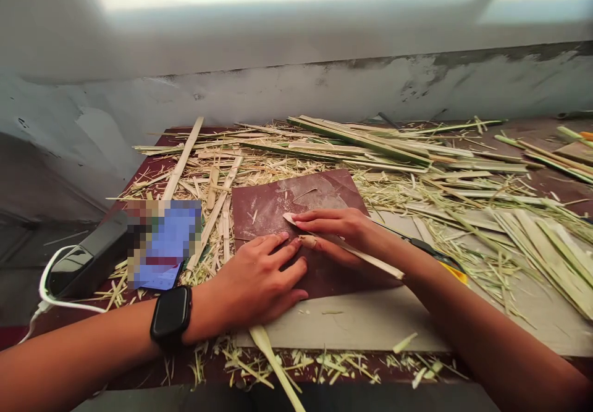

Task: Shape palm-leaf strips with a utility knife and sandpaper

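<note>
Here, in the head view, the right hand (pixel 336 230) has its grip closed on a slender pale strip (pixel 377 262), fingers laid along it. The strip slants over a reddish-brown sheet (pixel 296 201), its rounded tip showing past the fingertips and its other end reaching out beneath the wrist. The left hand (pixel 262 273) lies palm down, its grip released, with the fingers spread and slightly bent over the near left part of the sheet; its fingertips are right beside the right hand's lower fingers, and whether they touch is hard to tell. Below the left hand, a second pale piece (pixel 275 362) sticks out toward the near edge of the counter (pixel 155 163).

The sheet rests partly on a beige board (pixel 365 325). Just past the right forearm lies a black-and-yellow tool (pixel 433 252), partly hidden. A black watch (pixel 171 314) sits on the left wrist. To the left are a blurred phone (pixel 167 248), a black device (pixel 90 257) and a white cable (pixel 74 304). Shavings (pixel 389 189) cover much of the surface, with long green-edged strips (pixel 365 140) piled toward the wall (pixel 278 94).
</note>
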`<move>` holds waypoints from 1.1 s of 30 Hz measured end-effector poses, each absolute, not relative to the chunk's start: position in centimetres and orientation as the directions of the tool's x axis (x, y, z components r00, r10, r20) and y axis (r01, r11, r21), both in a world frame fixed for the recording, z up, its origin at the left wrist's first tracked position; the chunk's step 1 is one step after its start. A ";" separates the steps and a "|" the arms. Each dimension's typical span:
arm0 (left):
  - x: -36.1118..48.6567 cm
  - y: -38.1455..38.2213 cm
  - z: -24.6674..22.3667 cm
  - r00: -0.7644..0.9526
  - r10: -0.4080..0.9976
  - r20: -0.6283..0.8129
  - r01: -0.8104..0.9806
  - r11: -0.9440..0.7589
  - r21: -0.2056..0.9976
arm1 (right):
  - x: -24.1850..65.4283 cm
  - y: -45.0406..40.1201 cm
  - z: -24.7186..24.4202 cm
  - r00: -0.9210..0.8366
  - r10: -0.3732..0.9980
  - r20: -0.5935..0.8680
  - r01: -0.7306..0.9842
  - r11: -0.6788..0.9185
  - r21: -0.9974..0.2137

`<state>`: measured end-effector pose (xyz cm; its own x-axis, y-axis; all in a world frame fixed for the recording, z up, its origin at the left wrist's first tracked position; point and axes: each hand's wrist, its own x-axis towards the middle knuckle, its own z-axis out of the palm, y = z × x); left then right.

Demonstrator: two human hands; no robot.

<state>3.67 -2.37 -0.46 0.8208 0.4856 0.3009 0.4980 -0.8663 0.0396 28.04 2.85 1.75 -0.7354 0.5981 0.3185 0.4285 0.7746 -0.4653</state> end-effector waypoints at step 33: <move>3.7 -2.2 -0.1 0.837 0.470 0.281 0.469 -0.880 0.075 | 27.8 3.1 1.9 -0.721 0.602 0.343 0.406 0.768 -0.496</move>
